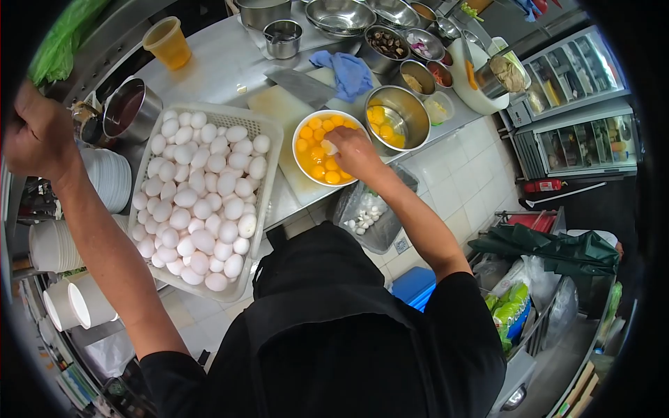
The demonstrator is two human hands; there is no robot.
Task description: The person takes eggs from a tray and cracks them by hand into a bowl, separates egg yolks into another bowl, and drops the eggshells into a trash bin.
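My right hand (352,152) is over a white bowl (298,161) of cracked eggs with many yolks (318,172). Its fingers are bent round a small piece of eggshell (329,147) above the yolks. Off to the far left my left hand (40,132) is raised, its fingers curled and partly in shadow; what they hold, if anything, is hidden. A pale perforated tray (271,132) full of whole white eggs (203,209) lies between my arms. Just right of the bowl, a steel bowl (420,120) contains a few yolks with egg white.
A cleaver (300,85) and blue cloth (346,73) lie behind the bowl, by a cutting board (268,104). A yellow tub (167,45), steel pot (132,108) and ingredient bowls (387,43) stand farther back. Below the counter edge is a bin (380,237) with eggshells.
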